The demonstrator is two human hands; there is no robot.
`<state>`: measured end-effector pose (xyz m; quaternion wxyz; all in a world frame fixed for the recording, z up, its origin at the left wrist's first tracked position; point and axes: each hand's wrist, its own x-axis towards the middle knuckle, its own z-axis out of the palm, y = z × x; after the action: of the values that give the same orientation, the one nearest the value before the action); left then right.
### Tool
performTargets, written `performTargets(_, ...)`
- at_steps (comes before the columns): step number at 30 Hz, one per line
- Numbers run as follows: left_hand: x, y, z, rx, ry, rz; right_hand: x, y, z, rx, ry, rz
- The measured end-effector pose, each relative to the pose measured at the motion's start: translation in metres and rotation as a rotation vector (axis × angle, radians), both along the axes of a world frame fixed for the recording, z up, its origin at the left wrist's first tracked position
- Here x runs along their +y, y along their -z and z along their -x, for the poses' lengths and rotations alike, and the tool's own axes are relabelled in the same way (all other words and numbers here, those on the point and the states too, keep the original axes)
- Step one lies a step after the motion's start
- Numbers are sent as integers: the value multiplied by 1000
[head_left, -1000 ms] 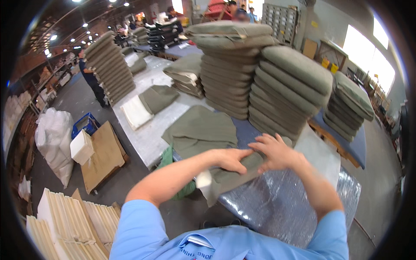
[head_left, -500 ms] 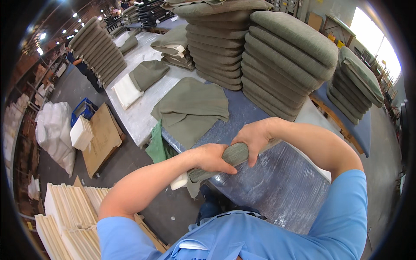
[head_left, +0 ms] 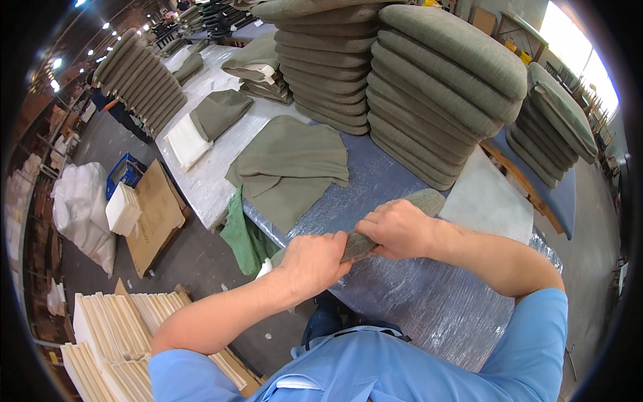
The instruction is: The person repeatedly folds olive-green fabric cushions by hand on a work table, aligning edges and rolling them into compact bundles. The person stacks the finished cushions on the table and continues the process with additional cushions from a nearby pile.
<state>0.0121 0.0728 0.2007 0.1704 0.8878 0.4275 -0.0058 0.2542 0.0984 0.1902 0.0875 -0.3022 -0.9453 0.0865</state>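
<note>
A grey-green upholstered cushion [head_left: 426, 199] is held almost edge-on above the near side of the wrapped table. My left hand [head_left: 315, 260] is closed on its near edge, fingers curled over the fabric. Farther right along the same edge, my right hand [head_left: 396, 228] grips the cloth, with the cushion's rounded end sticking out past it. A bit of white padding [head_left: 265, 268] shows beside my left wrist. Most of the cushion's underside is hidden. Just beyond my hands lies a loose grey-green fabric cover [head_left: 288, 164], spread on the table.
Tall stacks of finished cushions [head_left: 445, 87] stand at the table's far side. A green cloth [head_left: 242, 231] hangs off the left edge of the blue table [head_left: 402, 295]. White foam pieces [head_left: 114, 328] are stacked at lower left, near a flattened carton [head_left: 155, 221]. A person [head_left: 120, 114] stands far left.
Both hands have turned over, knuckles now up, with fingers wrapped over the cushion's edge. My right hand has shifted right and nearer, and the cushion's end now shows beyond it.
</note>
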Motion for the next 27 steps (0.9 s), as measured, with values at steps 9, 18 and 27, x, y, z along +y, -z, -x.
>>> performTargets(9,23,-13,5,-170,-56,243,-2,10,-1,157,36,-154)
performTargets(18,70,-1,-10,-167,-1,565,59,-32,-46,-297,178,423)
performTargets(27,78,-19,-56,176,-127,149,62,-5,-46,-106,292,97)
